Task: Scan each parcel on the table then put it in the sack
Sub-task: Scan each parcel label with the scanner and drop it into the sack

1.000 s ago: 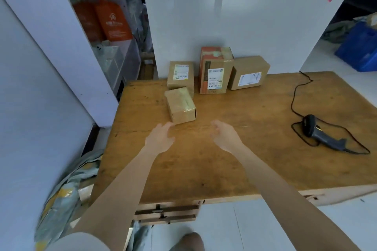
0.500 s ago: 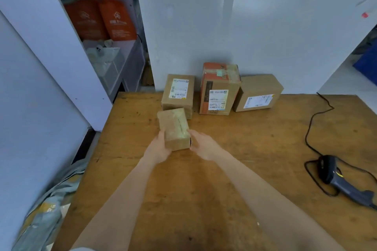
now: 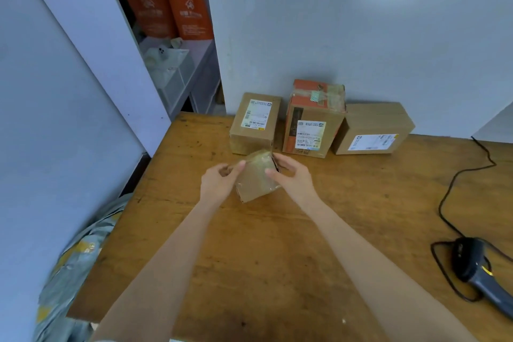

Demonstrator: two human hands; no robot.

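— Black scanner (image 3: 472, 264) lies by the table's (image 3: 249, 272) near right edge, and the sack (image 3: 72, 266) slumps beside its left side. Where is the parcel (image 3: 256, 178)?
— Mid-table, tilted between both hands. The left hand (image 3: 218, 182) and right hand (image 3: 294, 175) clamp their fingers on its sides. Behind it, three boxes (image 3: 312, 125) stand against the wall (image 3: 361, 36).

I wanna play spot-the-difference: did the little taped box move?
Yes. The little taped box lay flat before the left labelled box; now it's tipped up.
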